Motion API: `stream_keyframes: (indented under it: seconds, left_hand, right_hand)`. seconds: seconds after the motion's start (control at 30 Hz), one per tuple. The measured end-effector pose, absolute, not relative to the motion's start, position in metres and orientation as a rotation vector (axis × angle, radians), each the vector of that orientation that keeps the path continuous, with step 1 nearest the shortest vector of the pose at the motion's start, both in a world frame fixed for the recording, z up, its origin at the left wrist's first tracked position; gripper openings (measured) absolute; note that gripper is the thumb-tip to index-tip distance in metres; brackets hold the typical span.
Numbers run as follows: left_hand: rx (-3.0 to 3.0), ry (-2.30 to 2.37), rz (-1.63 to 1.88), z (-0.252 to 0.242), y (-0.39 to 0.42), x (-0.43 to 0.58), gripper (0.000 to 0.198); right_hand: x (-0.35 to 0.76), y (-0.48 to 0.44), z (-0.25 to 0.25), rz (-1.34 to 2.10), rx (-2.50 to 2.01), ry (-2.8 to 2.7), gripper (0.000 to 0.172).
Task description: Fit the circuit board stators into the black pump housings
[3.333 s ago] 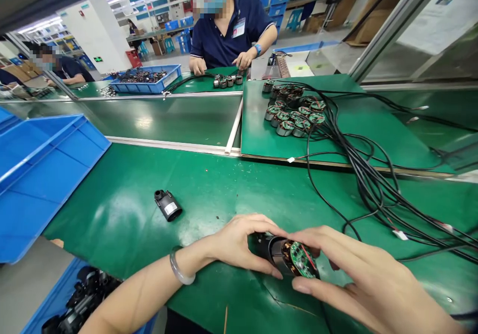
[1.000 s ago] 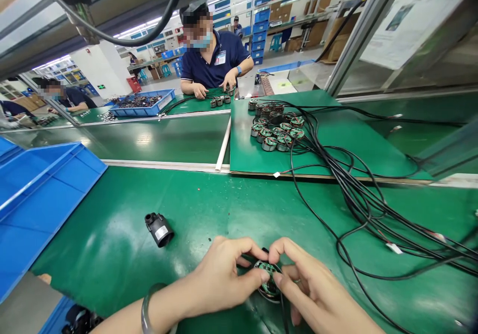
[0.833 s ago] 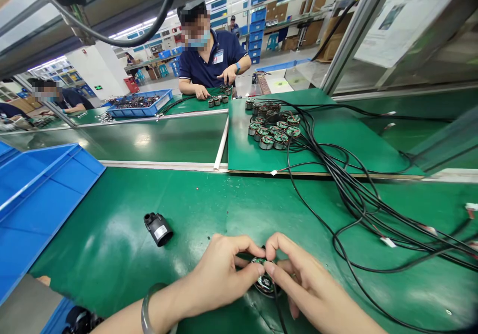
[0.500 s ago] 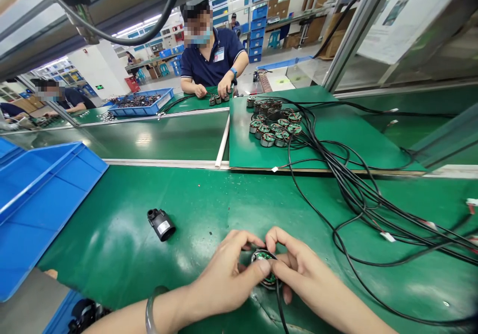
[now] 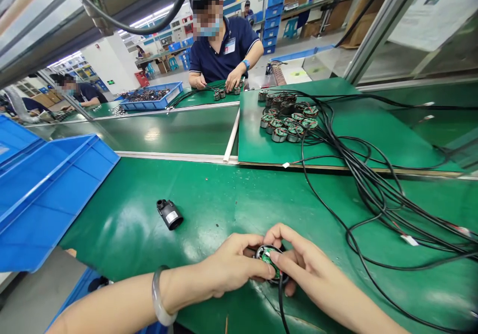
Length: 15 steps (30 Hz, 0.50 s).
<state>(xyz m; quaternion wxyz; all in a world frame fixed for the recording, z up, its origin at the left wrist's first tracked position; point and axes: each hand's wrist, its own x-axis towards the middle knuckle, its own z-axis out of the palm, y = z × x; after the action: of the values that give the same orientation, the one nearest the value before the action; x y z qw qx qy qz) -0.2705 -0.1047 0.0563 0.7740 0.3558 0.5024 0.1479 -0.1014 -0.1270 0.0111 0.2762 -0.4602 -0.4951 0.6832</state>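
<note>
Thumbs and fingertips of both hands pinch a small round motor (image 5: pixel 269 263) low on the green bench (image 5: pixel 224 194). Left hand (image 5: pixel 227 269) wraps its left side, right hand (image 5: pixel 306 269) presses the green board on top. A black cable (image 5: pixel 281 304) runs from it toward the camera. Nearby to the left lies a black tube-shaped part (image 5: pixel 170 214), untouched. More motors (image 5: pixel 287 120) sit well beyond, and a blue bin (image 5: pixel 48 189) is far left.

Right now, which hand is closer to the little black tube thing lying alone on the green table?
Left. The left hand is just to the right of the black housing, nearer the person, not touching it. The right hand is farther right, beyond the left. Both hold a motor part.
</note>
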Motion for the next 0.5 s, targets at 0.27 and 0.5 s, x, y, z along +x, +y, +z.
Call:
stream_keyframes:
  seconds: [0.27, 0.5]
  left_hand:
    - [0.736, 1.122, 0.249, 0.056, -0.097, -0.271, 0.031]
    - [0.7, 1.153, 0.237, 0.057, -0.092, -0.268, 0.05]
  right_hand:
    - [-0.101, -0.128, 0.018, 1.88, -1.232, -1.34, 0.039]
    - [-0.101, -0.13, 0.018, 1.816, -1.204, -1.377, 0.029]
